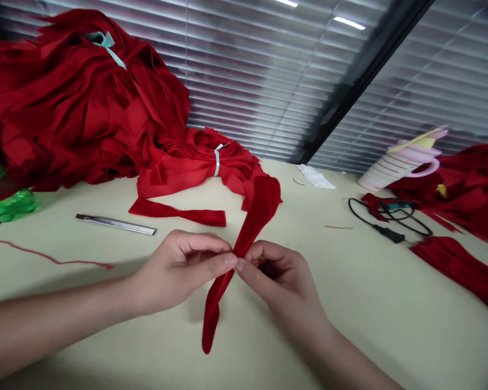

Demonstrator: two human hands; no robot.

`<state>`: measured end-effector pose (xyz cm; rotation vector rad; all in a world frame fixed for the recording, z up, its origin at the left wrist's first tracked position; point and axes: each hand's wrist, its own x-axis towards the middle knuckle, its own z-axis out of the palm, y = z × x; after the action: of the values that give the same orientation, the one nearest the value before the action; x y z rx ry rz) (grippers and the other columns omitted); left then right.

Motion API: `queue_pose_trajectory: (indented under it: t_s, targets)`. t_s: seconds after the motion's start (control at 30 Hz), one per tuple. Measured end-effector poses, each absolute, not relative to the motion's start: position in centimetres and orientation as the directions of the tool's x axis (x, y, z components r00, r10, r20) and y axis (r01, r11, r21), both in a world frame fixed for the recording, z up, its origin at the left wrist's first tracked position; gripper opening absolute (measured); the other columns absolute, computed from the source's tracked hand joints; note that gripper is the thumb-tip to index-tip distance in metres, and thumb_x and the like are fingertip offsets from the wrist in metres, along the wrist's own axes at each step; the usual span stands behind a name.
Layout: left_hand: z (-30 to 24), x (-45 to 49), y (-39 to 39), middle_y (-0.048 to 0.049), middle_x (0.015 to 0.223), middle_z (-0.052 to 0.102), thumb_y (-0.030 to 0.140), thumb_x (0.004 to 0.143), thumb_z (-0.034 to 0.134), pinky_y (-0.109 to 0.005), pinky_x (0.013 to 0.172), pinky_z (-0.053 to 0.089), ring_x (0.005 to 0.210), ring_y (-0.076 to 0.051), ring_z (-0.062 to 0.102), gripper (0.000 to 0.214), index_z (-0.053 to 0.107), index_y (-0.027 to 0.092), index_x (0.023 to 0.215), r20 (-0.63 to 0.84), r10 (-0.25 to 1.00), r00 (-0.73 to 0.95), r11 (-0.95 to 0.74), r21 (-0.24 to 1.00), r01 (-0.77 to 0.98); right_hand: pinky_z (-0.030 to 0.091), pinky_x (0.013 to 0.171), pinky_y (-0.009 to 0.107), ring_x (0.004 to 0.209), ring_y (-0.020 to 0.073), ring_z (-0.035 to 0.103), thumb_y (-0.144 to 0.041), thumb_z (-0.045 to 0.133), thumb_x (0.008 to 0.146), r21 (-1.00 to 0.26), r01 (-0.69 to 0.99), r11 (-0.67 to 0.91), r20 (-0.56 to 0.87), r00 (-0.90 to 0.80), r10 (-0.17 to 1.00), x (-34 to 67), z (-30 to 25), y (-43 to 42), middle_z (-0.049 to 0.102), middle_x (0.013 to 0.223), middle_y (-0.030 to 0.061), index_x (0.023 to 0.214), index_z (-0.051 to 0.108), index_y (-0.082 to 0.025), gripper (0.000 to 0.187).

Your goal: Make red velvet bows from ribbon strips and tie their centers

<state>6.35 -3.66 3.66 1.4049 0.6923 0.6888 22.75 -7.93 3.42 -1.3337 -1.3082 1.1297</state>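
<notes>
Above the middle of the table, a red velvet ribbon strip (259, 208) is pinched at its narrowed centre. My left hand (183, 265) grips it from the left between thumb and forefinger. From the right, my right hand (287, 276) holds the same spot, the two thumb tips touching or nearly so. One end of the strip sticks up and away; the other hangs down toward me. My right palm is partly hidden by its curled fingers. Behind my left hand lies another red strip (179, 213) on the table, with a metal tool like tweezers (116, 223) to its left.
Big red fabric bundles (89, 108) and a smaller tied bundle (203, 162) lie against the blinds (244, 81). A green plastic bottle (12, 203) is far left. To the right are a striped mug (398, 162), a black cable (384, 230) and more red strips (463, 265).
</notes>
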Motion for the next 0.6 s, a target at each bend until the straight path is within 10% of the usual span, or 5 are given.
queue_pose_trajectory:
  t_s: [0.23, 0.6]
  targets:
    - [3.44, 6.61, -3.51, 0.0032, 0.062, 0.045, 0.024, 0.085, 0.058, -0.020, 0.061, 0.037, 0.063, -0.009, 0.041, 0.023, 0.064, 0.018, 0.064, -0.094, 0.755, 0.649, 0.259, 0.952, -0.164, 0.031, 0.044, 0.022, 0.048, 0.0076, 0.035, -0.038, 0.066, 0.074, -0.983, 0.181, 0.013, 0.019, 0.032, 0.999, 22.70, 3.16, -8.03, 0.046, 0.053, -0.0030, 0.062, 0.057, -0.018, 0.025]
    - [4.25, 6.45, -3.49, 0.0029, 0.062, 0.046, 0.030, 0.078, 0.065, -0.021, 0.052, 0.032, 0.059, -0.009, 0.038, 0.017, 0.064, 0.017, 0.069, -0.013, 0.781, 0.624, 0.015, 1.000, 0.001, 0.029, 0.045, 0.023, 0.050, 0.0083, 0.036, -0.033, 0.068, 0.072, -0.993, 0.116, 0.037, 0.038, 0.014, 0.999, 22.77, 2.98, -8.12, 0.046, 0.053, -0.0029, 0.064, 0.059, -0.017, 0.020]
